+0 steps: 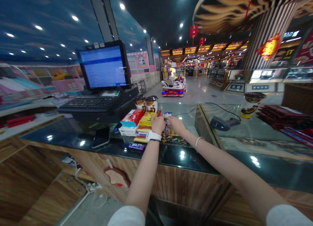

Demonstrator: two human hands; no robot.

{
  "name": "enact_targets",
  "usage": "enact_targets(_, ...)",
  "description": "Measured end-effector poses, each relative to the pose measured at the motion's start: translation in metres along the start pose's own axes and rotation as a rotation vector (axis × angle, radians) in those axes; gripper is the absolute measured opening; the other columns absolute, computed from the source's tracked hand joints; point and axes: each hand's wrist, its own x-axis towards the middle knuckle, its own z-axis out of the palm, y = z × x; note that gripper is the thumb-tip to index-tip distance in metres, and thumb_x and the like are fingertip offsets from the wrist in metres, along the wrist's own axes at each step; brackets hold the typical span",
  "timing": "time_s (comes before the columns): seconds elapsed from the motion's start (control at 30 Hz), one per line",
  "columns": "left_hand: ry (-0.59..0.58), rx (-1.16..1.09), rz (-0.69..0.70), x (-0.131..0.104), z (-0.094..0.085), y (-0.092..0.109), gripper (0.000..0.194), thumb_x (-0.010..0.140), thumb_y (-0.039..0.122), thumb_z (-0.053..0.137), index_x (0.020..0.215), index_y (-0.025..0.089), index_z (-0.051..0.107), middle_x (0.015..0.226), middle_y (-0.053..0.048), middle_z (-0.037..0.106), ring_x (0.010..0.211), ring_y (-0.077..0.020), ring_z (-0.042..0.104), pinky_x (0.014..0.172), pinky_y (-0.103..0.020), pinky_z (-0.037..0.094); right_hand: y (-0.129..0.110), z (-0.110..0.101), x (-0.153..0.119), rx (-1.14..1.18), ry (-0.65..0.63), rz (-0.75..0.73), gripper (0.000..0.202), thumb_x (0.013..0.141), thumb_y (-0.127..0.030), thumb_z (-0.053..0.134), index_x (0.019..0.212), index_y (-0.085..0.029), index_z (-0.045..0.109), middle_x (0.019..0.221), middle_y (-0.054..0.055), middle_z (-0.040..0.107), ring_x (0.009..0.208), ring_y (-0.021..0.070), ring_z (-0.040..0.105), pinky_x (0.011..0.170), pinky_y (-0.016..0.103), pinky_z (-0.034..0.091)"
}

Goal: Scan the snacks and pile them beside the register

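Note:
My left hand (158, 123), with a white watch on the wrist, has its fingers curled just right of a yellow box (148, 118). Close against it, my right hand (176, 125) pinches at a small blue-and-white packet (168, 114). The fingertips of both hands meet there, and what the left fingers hold is hidden. Left of my hands a red, white and blue box (132, 117) rests on a white box (128, 130). Several flat yellow and brown packs lie beside these boxes. A purple packet (137, 146) lies nearer the counter's front edge.
Two lidded cups (151, 104) stand behind the boxes. A monitor (104, 66), keyboard (91, 103) and phone (101, 136) are on the left. To the right lie a corded barcode scanner (221, 124), another cup (250, 105) and stacked brown packets (281, 116) on the glass counter.

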Motion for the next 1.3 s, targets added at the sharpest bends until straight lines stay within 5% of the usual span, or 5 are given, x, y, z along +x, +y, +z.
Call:
enact_targets(0.23,-0.038,0.015,-0.003,-0.003,-0.001,0.006,0.020,0.091,0.028,0.056,0.095,0.020,0.074,0.100,-0.012,0.076,0.105,-0.0274,0.068,0.120,-0.055,0.020,0.008,0.006,-0.004,0.150,-0.078,0.093,0.045,0.085,-0.015,0.057,0.130,-0.013,0.055,0.126,0.017,0.066,0.117,0.0282,0.063,0.099,0.038,0.048)
enact_targets(0.73,0.058,0.044,0.032,-0.001,0.010,0.003,0.019,0.086,0.020,0.056,0.096,0.020,0.073,0.100,-0.012,0.075,0.105,-0.0285,0.066,0.117,-0.056,0.026,0.015,0.018,-0.004,0.200,-0.133,0.020,0.057,0.083,-0.009,0.054,0.140,-0.012,0.052,0.147,0.016,0.052,0.134,0.0241,0.051,0.111,0.038,0.041)
enact_targets(0.9,0.195,-0.078,0.084,-0.002,0.007,0.011,0.026,0.088,0.020,0.055,0.109,0.021,0.069,0.122,-0.012,0.069,0.119,-0.0298,0.058,0.116,-0.057,0.028,0.020,-0.006,-0.016,0.175,-0.073,0.045,0.060,0.081,-0.011,0.054,0.141,-0.009,0.049,0.148,0.018,0.050,0.135,0.0256,0.049,0.113,0.041,0.039)
enact_targets(1.03,0.184,-0.158,0.207,-0.004,0.003,0.025,0.032,0.091,0.019,0.052,0.120,0.022,0.065,0.134,-0.011,0.063,0.127,-0.0300,0.053,0.119,-0.060,0.024,0.030,-0.035,-0.040,0.107,0.025,-0.011,0.062,0.082,-0.014,0.053,0.144,-0.011,0.047,0.150,0.017,0.047,0.137,0.0271,0.046,0.115,0.048,0.035)
enact_targets(1.3,0.128,-0.176,0.554,-0.015,-0.007,0.084,0.039,0.095,0.021,0.049,0.133,0.022,0.056,0.146,-0.006,0.054,0.138,-0.0258,0.044,0.123,-0.057,0.019,0.076,-0.092,-0.111,-0.083,0.185,0.022,0.060,0.082,-0.019,0.055,0.142,-0.014,0.048,0.148,0.015,0.050,0.136,0.0276,0.048,0.117,0.051,0.032)
